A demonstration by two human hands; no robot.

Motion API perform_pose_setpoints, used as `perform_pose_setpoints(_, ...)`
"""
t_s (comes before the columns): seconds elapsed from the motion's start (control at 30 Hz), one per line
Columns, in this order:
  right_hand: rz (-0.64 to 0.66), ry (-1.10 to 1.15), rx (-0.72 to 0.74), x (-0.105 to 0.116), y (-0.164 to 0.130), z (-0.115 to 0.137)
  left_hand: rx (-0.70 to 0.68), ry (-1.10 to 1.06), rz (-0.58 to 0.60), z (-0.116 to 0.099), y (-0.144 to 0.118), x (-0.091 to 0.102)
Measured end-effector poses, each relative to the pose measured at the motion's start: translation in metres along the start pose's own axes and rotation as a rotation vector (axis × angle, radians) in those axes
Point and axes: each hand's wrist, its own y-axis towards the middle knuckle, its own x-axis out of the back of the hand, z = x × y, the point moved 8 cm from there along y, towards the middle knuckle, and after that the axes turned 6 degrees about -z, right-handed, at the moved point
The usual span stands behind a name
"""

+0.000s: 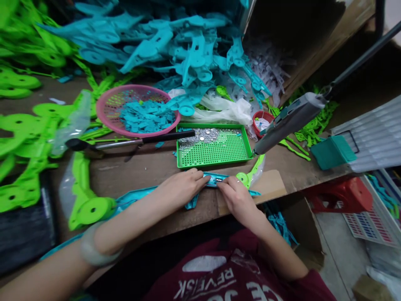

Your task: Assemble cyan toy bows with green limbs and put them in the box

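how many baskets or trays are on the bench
3. A pink round basket of teal pieces sits back left, a green perforated tray lies just beyond the hands, and a small red basket stands right of the tray. The plastic piles may hide more.

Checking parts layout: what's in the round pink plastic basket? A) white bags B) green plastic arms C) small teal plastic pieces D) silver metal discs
C: the round pink plastic basket holds a heap of small teal plastic pieces; the silver metal discs lie in the green perforated tray.
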Motion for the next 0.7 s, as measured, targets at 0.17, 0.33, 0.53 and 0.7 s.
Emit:
perform_pose_setpoints(0.17,0.139,-0.045,-0.043,-0.011,-0.001,-0.004,-0.003,-0.003,0.007,0.003,0.003,0.002)
perform_pose_setpoints(0.33,0.158,-0.035,-0.024,-0.011,0.002,-0.005,0.028,0.018,0.023,0.001,0.006,0.005)
perform_pose_setpoints(0.53,0.085,-0.192,0.016,-0.009,0.003,-0.005,0.212,0.031,0.036,0.005,0.011,0.011)
perform_pose_setpoints(0.7,0.054,-0.236,0.026,-0.005,0.0,-0.006,0.288,0.052,0.074,0.003,0.013,0.014)
